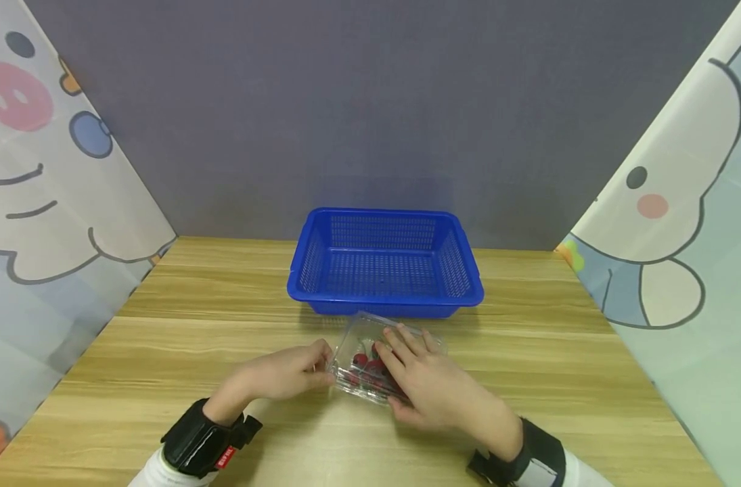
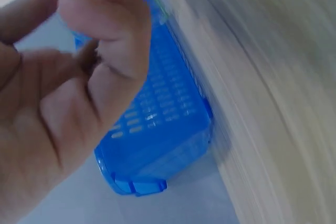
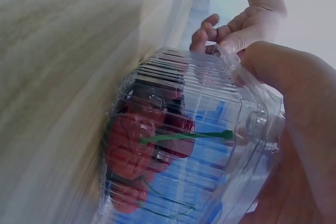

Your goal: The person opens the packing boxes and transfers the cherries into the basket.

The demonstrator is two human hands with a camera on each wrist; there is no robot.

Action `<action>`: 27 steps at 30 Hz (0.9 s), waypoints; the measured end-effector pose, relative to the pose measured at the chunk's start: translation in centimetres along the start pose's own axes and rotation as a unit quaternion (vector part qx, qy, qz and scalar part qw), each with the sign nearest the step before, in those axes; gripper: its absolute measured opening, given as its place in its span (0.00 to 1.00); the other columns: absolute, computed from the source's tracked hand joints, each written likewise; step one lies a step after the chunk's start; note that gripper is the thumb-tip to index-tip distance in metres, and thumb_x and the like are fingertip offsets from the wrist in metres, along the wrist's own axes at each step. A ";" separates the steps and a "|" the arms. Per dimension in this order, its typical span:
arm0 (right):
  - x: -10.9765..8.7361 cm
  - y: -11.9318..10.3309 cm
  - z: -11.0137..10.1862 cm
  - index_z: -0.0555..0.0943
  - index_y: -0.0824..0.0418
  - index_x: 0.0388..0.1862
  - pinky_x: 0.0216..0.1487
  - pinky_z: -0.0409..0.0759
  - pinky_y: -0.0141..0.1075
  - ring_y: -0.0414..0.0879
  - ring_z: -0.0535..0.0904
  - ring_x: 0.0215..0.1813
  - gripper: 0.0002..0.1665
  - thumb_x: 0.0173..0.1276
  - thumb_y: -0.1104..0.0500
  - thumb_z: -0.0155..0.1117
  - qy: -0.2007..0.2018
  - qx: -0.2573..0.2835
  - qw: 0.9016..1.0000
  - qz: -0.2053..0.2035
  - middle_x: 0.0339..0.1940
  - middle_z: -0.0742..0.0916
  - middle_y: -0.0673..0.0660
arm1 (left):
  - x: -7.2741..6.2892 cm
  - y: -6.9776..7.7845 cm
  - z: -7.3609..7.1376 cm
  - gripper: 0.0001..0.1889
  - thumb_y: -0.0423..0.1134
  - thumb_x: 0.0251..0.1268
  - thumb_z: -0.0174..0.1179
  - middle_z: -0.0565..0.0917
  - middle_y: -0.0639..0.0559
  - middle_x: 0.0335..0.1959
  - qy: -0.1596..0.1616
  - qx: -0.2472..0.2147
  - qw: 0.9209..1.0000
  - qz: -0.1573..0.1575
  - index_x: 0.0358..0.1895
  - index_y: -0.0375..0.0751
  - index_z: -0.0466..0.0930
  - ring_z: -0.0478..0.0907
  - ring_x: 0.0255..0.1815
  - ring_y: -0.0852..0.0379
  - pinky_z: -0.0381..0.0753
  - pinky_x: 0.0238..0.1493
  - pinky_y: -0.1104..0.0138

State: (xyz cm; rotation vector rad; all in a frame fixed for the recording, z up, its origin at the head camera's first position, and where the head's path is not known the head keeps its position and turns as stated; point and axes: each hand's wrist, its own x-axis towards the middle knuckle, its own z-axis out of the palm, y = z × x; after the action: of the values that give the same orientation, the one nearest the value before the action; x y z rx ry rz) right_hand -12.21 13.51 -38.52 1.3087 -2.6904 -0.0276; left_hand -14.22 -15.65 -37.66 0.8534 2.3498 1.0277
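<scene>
A clear plastic clamshell box (image 1: 361,341) lies on the table with red cherries (image 1: 375,368) inside. Their green stems show in the right wrist view, where the lid appears down on the box. My right hand (image 1: 428,382) rests on the lid with its fingers straight and spread, thumb along the near edge. At the box's left corner, my left hand (image 1: 294,370) pinches the plastic rim between thumb and curled fingers. The left wrist view shows those curled fingers (image 2: 123,40), with only a bit of the clear plastic at the top.
Just beyond the box stands a blue plastic basket (image 1: 382,297) with perforated walls and nothing in it. It sits on a wood-grain table (image 1: 236,297) against a grey back panel (image 1: 370,115). Cartoon-printed panels (image 1: 662,223) flank the table on both sides.
</scene>
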 end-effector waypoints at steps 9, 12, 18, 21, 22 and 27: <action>0.1 0.0 0.1 0.67 0.66 0.76 0.63 0.73 0.67 0.69 0.64 0.75 0.46 0.69 0.38 0.61 0.005 -0.011 1.000 0.001 0.75 0.70 0.70 | 0.6 0.0 0.5 0.18 0.28 0.71 0.62 0.78 0.46 0.38 0.042 -0.109 0.993 -0.022 0.59 0.26 0.71 0.79 0.32 0.52 0.85 0.31 0.61; 0.1 -0.1 0.1 0.67 0.66 0.77 0.63 0.72 0.68 0.69 0.64 0.75 0.46 0.70 0.38 0.60 0.001 -0.010 1.000 0.003 0.76 0.70 0.70 | 0.8 -0.2 0.5 0.19 0.28 0.68 0.65 0.79 0.47 0.39 0.057 -0.093 0.994 -0.016 0.59 0.26 0.73 0.80 0.37 0.52 0.84 0.34 0.63; 0.1 -0.1 0.2 0.67 0.67 0.77 0.62 0.72 0.68 0.69 0.63 0.75 0.46 0.71 0.38 0.59 0.006 -0.012 1.000 0.002 0.76 0.70 0.70 | 1.1 -0.5 0.4 0.21 0.26 0.62 0.67 0.80 0.47 0.41 0.074 -0.105 0.992 -0.015 0.58 0.23 0.75 0.80 0.42 0.52 0.84 0.41 0.64; 0.1 0.0 0.2 0.67 0.67 0.77 0.62 0.73 0.68 0.69 0.63 0.75 0.46 0.71 0.38 0.59 0.008 -0.016 1.000 0.000 0.75 0.70 0.70 | 1.1 -0.5 0.3 0.23 0.26 0.61 0.68 0.80 0.46 0.41 0.077 -0.114 0.990 -0.024 0.59 0.23 0.75 0.80 0.42 0.52 0.84 0.41 0.64; 0.1 0.0 0.3 0.67 0.67 0.77 0.62 0.73 0.68 0.69 0.63 0.75 0.46 0.71 0.38 0.59 0.008 -0.017 1.000 0.000 0.75 0.70 0.70 | 1.1 -0.5 0.3 0.23 0.26 0.61 0.68 0.80 0.46 0.42 0.078 -0.115 0.990 -0.027 0.59 0.22 0.75 0.80 0.42 0.52 0.84 0.41 0.64; 0.1 -0.1 0.3 0.67 0.67 0.76 0.62 0.73 0.68 0.69 0.63 0.75 0.46 0.70 0.38 0.59 0.011 -0.018 1.000 0.001 0.75 0.71 0.70 | 1.1 -0.5 0.3 0.25 0.26 0.61 0.69 0.79 0.46 0.42 0.084 -0.116 0.989 -0.038 0.60 0.21 0.74 0.79 0.42 0.51 0.84 0.40 0.64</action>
State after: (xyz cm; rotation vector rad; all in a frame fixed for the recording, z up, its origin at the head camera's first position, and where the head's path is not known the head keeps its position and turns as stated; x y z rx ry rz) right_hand -12.26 13.40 -38.85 1.2883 -2.6599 -0.0609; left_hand -15.05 -15.01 -38.43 0.6070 2.3162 1.3546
